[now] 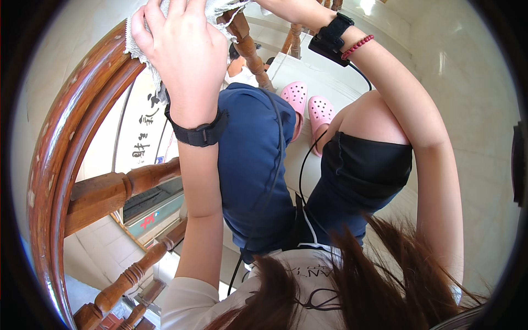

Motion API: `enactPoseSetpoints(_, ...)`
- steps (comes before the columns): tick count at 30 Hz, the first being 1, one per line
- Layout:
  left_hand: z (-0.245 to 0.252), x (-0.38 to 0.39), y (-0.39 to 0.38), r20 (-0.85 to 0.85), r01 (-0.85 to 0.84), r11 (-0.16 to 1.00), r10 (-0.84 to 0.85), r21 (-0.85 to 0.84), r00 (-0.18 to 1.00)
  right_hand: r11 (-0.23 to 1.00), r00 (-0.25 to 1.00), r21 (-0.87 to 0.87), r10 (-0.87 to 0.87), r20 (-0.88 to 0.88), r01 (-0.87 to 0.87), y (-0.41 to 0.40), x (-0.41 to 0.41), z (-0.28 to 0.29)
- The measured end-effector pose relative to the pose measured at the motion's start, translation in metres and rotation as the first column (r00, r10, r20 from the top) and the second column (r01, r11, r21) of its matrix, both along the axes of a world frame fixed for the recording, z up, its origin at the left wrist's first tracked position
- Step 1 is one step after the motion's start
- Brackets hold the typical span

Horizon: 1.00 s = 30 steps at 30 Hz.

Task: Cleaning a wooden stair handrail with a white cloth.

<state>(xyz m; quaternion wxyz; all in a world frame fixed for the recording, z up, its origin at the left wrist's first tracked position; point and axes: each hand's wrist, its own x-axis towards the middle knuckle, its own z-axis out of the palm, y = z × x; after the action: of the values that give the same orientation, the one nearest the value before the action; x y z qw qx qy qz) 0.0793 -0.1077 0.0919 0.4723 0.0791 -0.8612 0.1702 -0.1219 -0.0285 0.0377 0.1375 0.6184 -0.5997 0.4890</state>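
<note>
My left hand (185,53) lies over a grey-white cloth (134,39) on top of a varnished wooden handrail (78,95), at the upper left. Part of the cloth hangs past my fingers with frayed edges and reaches towards a turned baluster (247,47). Of my right hand (280,7), only the part near the wrist shows at the top edge; its fingers are out of view, so what it touches is hidden. Black straps circle both wrists, and a red bead bracelet (357,47) sits on the right forearm.
Turned wooden balusters (128,274) stand below the rail on the left. My feet in pink clogs (321,109) rest on a pale stair step (313,66). Black cables (305,165) run along my legs. A pale tiled wall (478,123) rises at the right. Another person is partly visible beyond the balusters.
</note>
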Motion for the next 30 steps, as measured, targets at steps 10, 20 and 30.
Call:
enactPoseSetpoints(10, 0.000, 0.007, -0.008, -0.010, 0.091, 0.996, -0.091, -0.013, 0.996, 0.996, 0.996, -0.044, -0.076, -0.053, 0.074, -0.005, 0.018, 0.007)
enactPoseSetpoints(20, 0.018, 0.029, -0.037, -0.298, 0.152, 0.988, -0.152, -0.024, 0.942, 0.957, 0.955, -0.287, -0.050, -0.292, -0.038, -0.034, 0.069, 0.033)
enactPoseSetpoints(30, 0.015, 0.014, -0.028, -0.148, 0.069, 0.997, -0.071, -0.018, 0.986, 0.990, 0.985, -0.069, 0.115, -0.132, -0.125, -0.024, 0.019, 0.022)
